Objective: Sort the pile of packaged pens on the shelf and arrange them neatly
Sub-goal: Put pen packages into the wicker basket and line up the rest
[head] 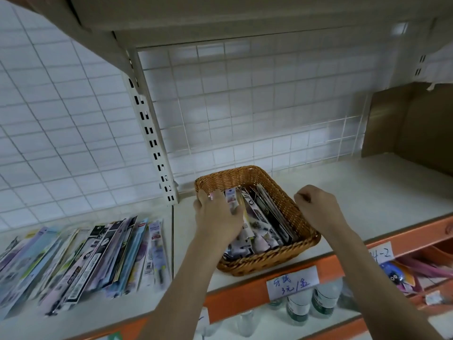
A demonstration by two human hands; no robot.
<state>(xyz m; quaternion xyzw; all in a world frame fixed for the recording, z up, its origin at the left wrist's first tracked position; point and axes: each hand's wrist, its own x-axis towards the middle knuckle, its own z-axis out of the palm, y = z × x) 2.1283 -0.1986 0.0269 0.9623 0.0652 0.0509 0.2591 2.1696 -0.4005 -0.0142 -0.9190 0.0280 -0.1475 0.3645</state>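
Note:
A brown wicker basket (247, 174) stands on the white shelf and holds several packaged pens (263, 217) set on edge. My left hand (217, 217) reaches into the basket's left side and grips a pen pack with a white and pink header (231, 197). My right hand (316, 207) hovers over the basket's right rim with its fingers curled, and nothing shows in it. A row of packaged pens (83, 261) lies fanned out flat on the shelf to the left.
A slotted metal upright (149, 133) divides the two shelf bays. A cardboard box (414, 128) stands at the back right. The orange shelf edge (245, 295) carries paper price labels (293, 284), and plastic bottles (311, 305) stand on the shelf below.

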